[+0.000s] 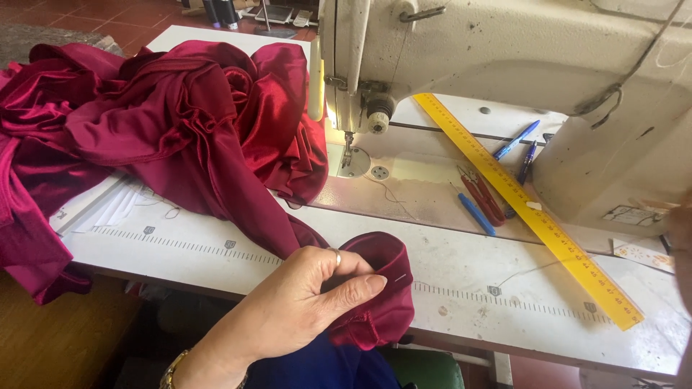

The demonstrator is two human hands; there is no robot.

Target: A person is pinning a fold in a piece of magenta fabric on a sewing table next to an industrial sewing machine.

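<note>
My thumb and fingertips were pinched shut on a folded edge of the shiny crimson satin fabric, right where a thin silver pin lay across the fold; I could not tell whether the pin was already pushed through or only resting there. My left hand, a ring on one finger and a bracelet at the wrist, sat at the lower middle of the frame, over the near edge of the white worktable with printed ruler markings. My right hand barely showed, a blurred sliver at the far right edge, so I cannot say whether it was open or closed; the left was plainly the nearer hand to the cloth. From my pinch the fabric ran as a narrow twisted band up and to the left, its long axis slanting toward the upper left of the frame, where the bulk lay heaped on the table and spilled over the left edge. The pin pointed up and to the left along its short length. Beyond the heap, at upper middle, stood the cream industrial sewing machine, its needle just right of the cloth. A long yellow ruler slanted from the machine toward the lower right, with red thread snips and blue pens beside it.
</note>
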